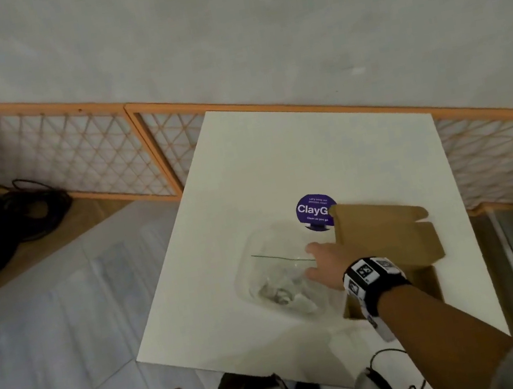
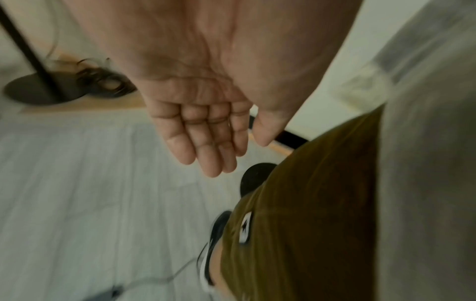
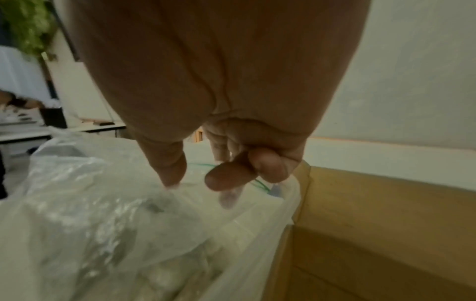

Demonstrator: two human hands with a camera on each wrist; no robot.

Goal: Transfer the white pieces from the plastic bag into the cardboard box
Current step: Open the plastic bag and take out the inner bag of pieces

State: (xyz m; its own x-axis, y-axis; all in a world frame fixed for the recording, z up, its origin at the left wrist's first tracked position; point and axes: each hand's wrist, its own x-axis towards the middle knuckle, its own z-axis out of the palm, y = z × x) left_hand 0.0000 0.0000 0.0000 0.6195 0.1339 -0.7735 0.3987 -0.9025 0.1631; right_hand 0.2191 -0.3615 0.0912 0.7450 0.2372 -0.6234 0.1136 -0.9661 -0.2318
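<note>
The right hand (image 1: 324, 264) was reached across the white table (image 1: 243, 169) to the clear plastic bag (image 1: 280, 279), which lay on the tabletop just left of the open cardboard box (image 1: 388, 232), its film touching the box wall in the right wrist view. The white pieces (image 1: 282, 292) were seen heaped in the near end of the bag; none could be seen in the box, so the transfer was judged to be barely begun. The fingers (image 3: 224, 179) of that hand were loosely curled with thumb and fingertips at the film — whether the plastic was actually pinched could not be told through the blur. The left hand (image 2: 203, 126) was held low beside the body, off the table, its fingers straight and nothing carried.

For the step in hand, the mouth of the bag should first be found and spread, ideally with the idle hand brought up to steady the film. The pieces would then best be gathered in small handfuls — or the bag lifted and tipped over the box. Slippery film and light pieces were judged likely to scatter if hurried.
</note>
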